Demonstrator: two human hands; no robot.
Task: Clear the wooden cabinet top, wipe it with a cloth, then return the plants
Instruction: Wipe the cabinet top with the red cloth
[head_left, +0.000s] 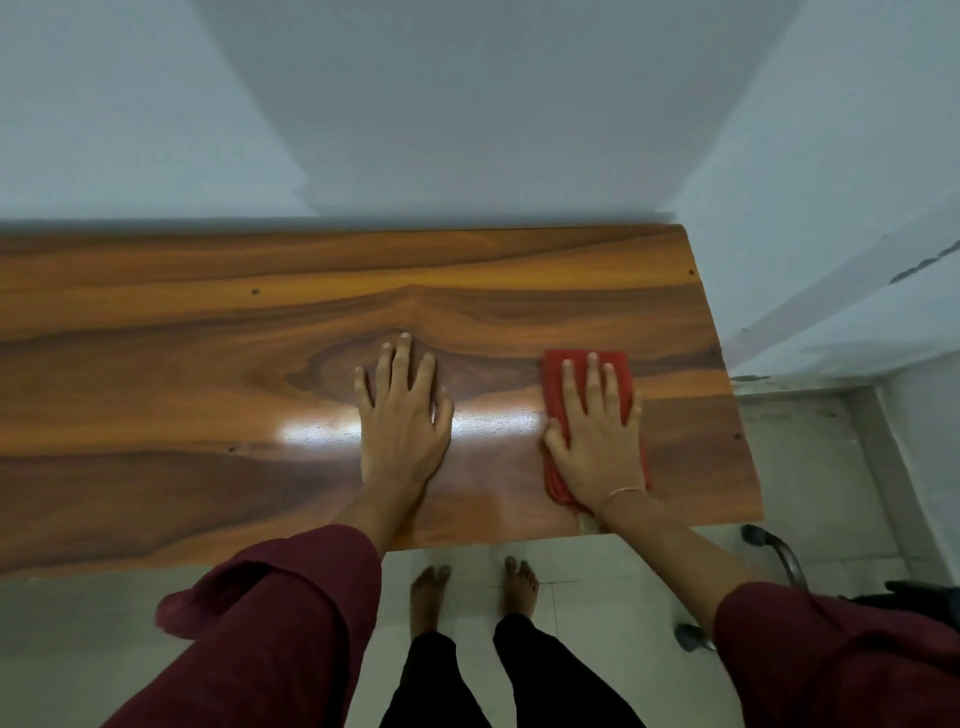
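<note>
The glossy wooden cabinet top (208, 364) spans the view from the left edge to near the right wall, and nothing stands on it. My left hand (402, 410) lies flat on the wood near the middle, fingers straight and spread. My right hand (597, 431) presses flat on a folded red cloth (558, 382) close to the top's right end; the cloth shows around my fingers and under my wrist. No plants are in view.
A pale wall runs behind the cabinet, and a side wall (857, 208) meets it at the right. Tiled floor (810, 467) lies beyond the right end. A dark metal chair frame (779, 556) stands at lower right. My bare feet (472, 597) are at the front edge.
</note>
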